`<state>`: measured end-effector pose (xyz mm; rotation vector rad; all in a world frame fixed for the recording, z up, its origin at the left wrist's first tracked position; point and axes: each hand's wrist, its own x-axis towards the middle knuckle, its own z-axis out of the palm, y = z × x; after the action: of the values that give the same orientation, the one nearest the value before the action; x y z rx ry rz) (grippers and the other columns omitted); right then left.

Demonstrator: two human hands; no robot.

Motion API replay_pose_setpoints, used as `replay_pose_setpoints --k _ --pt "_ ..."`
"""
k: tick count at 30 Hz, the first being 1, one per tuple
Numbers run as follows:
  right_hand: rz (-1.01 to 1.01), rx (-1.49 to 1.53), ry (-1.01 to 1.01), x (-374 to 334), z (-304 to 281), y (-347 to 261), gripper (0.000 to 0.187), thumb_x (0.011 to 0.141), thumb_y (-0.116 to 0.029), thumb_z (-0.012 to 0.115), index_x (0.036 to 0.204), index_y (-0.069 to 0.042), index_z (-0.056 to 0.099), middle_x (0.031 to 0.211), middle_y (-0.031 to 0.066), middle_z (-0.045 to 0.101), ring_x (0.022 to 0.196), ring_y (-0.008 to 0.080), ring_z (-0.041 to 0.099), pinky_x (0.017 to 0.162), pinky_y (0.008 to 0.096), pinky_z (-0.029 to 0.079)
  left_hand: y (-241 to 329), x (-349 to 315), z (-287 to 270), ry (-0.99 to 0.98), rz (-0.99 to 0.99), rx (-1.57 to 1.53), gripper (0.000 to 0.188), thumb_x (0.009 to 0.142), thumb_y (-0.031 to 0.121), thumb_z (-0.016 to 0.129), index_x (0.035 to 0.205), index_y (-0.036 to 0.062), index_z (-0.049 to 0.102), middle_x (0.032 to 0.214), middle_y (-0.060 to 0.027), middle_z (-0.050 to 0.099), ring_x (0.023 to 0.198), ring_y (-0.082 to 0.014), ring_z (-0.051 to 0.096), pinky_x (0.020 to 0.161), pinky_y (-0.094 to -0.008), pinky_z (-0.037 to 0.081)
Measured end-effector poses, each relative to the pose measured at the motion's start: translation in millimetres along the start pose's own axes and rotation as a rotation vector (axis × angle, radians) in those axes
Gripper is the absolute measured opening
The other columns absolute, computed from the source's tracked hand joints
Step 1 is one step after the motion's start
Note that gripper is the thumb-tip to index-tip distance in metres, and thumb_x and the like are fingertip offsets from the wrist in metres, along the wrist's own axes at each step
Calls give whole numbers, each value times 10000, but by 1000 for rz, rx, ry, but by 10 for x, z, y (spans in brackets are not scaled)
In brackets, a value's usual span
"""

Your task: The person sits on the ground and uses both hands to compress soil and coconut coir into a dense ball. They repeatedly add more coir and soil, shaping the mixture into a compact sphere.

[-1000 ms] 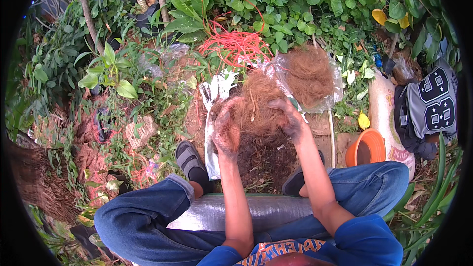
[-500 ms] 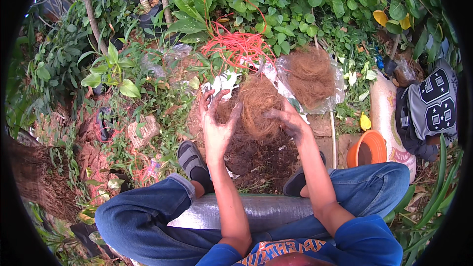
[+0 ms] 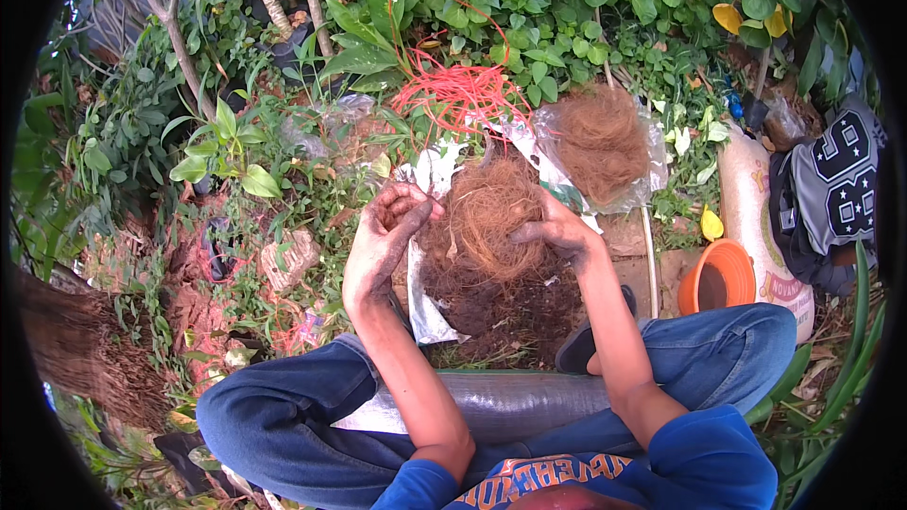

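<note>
A loose ball of brown coconut fibre sits in front of me above dark soil. My right hand grips its right side, the thumb pressed over the front. Left of the ball and apart from it, my left hand has its fingers curled in and the thumb against them. Whether anything thin is pinched there is too small to make out. Both hands are smeared with dark dirt. White plastic sheeting lies under the soil and shows along its left side.
More fibre rests on clear plastic at the back right. Red plastic string lies tangled at the back. An orange pot and a filled sack are on the right, beside a dark bundle of cloth. Leafy plants border the back.
My left hand has drawn away from the fibre, down and to the left, and its spread fingers have curled in. The right hand keeps its grip on the ball.
</note>
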<state>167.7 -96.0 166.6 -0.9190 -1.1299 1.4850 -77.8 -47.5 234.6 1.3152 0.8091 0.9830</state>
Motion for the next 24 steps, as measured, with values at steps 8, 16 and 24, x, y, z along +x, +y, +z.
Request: replay_pose_setpoints --k 8,16,24 --pt "12 -13 22 -50 -32 -53 910 623 -55 775 1412 -28 322 1329 95 470 1224 201 441 1026 338 375 -129 -8 155 -41 -142 470 214 838 149 672 976 -10 634 848 -54 625 769 -111 583 630 -269 539" --pt "17 -95 16 -70 -113 -53 905 610 -21 755 1410 -34 333 1346 100 457 1233 208 437 1028 350 378 105 -71 252 97 -68 569 137 809 101 644 872 -21 645 786 -42 659 714 -65 567 651 -225 454" --pt "160 64 47 -93 -190 101 935 619 -14 742 1429 -22 275 1326 118 473 1191 224 484 956 364 447 696 96 388 61 99 919 166 815 147 618 884 -4 618 729 -95 670 549 -139 566 616 -304 449"
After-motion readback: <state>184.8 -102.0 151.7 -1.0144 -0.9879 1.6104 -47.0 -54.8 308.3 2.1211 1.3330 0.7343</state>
